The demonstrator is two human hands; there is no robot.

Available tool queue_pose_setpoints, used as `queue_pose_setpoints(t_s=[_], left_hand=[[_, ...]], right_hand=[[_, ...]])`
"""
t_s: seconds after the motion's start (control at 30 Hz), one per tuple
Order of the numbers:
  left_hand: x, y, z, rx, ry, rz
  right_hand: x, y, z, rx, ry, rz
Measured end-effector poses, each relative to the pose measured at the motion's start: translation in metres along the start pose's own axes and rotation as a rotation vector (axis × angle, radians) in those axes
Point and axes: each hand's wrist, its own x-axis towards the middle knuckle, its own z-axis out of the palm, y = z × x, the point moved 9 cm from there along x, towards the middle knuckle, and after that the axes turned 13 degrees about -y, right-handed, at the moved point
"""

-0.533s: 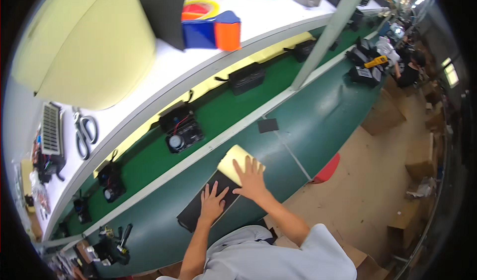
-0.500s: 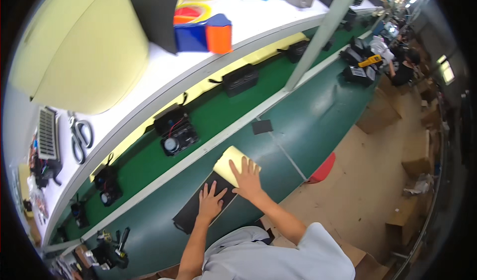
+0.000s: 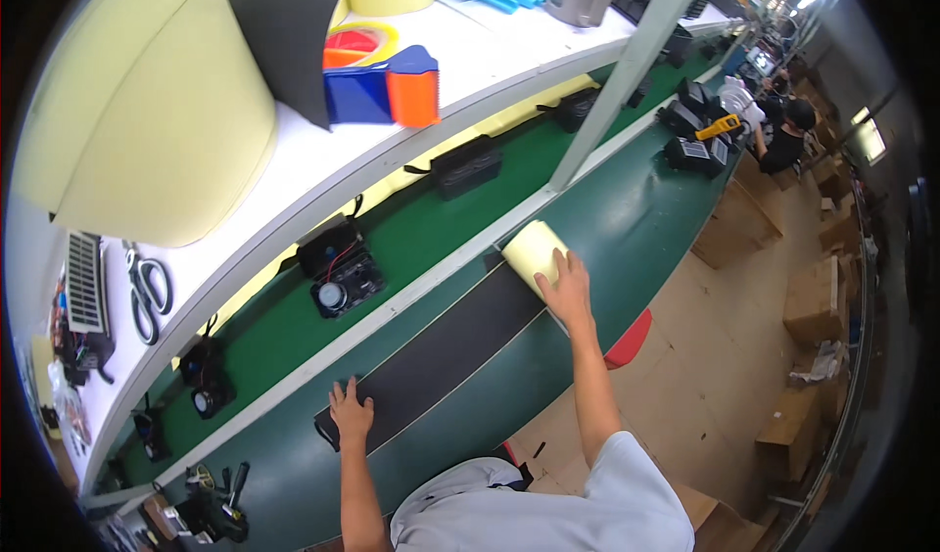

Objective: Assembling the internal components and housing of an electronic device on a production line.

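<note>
A long black strip [image 3: 431,356] lies unrolled on the green bench. Its far end runs into a roll [image 3: 534,249] whose outer side is pale yellow, like backing paper. My left hand [image 3: 351,415] rests palm down on the strip's near left end, fingers spread. Against the roll lies my right hand [image 3: 566,290], its fingers stretched over the yellow surface and apart. A small dark piece [image 3: 495,258] shows beside the roll, mostly covered by it.
Black speaker housings [image 3: 343,273] sit on the lower green belt behind a metal rail. A white shelf above holds scissors [image 3: 147,293], a tape dispenser [image 3: 382,92] and large yellow rolls [image 3: 166,112]. Tools [image 3: 230,498] lie at bottom left. A person [image 3: 783,136] works far right; a red stool [image 3: 629,342] stands by the bench.
The roll has moved away to the upper right with my right hand, so more of the black strip lies flat. My left hand has shifted left and nearer, to the strip's end.
</note>
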Motion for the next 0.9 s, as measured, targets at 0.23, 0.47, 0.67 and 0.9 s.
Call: queue_pose_setpoints(t_s=[0.23,0.47,0.67,0.9], left_hand=[[-0.013,-0.023,0.009,0.061,0.098,0.153],[-0.041,-0.087,-0.008,-0.081,0.492,-0.202],[-0.055,-0.177,0.017,-0.571,0.416,-0.361],[-0.044,-0.18,0.041,-1.261,0.239,-0.34]], right_hand=[[0.032,0.039,0.02,-0.247,-0.141,0.228],[0.03,-0.005,-0.004,-0.298,-0.009,0.083],[-0.034,-0.124,0.057,0.069,0.205,-0.221],[-0.147,-0.297,0.219,0.46,-0.496,-0.484]])
